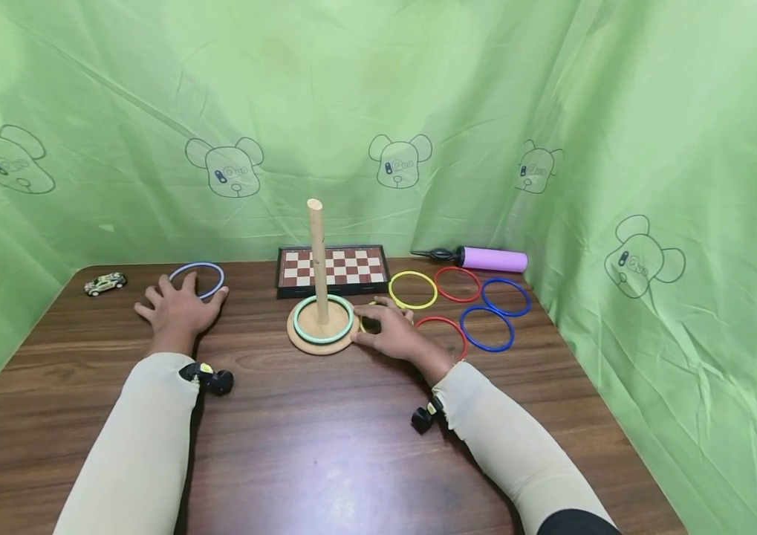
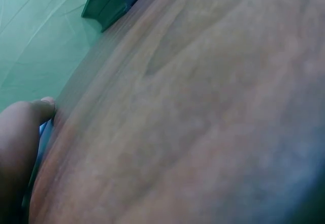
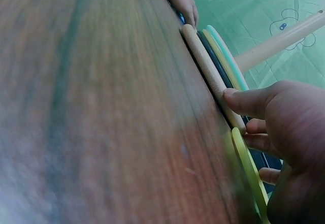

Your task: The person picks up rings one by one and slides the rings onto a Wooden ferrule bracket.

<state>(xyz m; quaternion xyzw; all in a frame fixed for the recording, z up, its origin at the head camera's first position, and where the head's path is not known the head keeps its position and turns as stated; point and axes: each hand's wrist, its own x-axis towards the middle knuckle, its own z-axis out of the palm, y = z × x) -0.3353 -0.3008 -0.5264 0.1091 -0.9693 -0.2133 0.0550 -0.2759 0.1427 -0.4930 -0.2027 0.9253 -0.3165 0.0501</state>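
Note:
A round wooden base (image 1: pixel 298 345) with an upright peg (image 1: pixel 319 253) stands mid-table. A mint-green ring (image 1: pixel 294 321) lies round the peg; in the right wrist view a yellowish and a dark edge show under it. My right hand (image 1: pixel 388 332) grips the base's right rim, thumb (image 3: pixel 249 102) at the near side and fingertips farther round. Beneath that hand lies a yellow ring (image 3: pixel 249 168), partly hidden. On the left, my left hand (image 1: pixel 180 312) rests with fingers spread, reaching over the near part of a light blue ring (image 1: pixel 207 265).
Behind the base lies a checkered board (image 1: pixel 358 267). To the right are another yellow ring (image 1: pixel 405 305), red rings (image 1: pixel 458 299), blue rings (image 1: pixel 488 349) and a purple hand pump (image 1: pixel 495 259). A toy car (image 1: pixel 105 283) sits at the far left. Green cloth (image 1: pixel 325 89) hangs behind.

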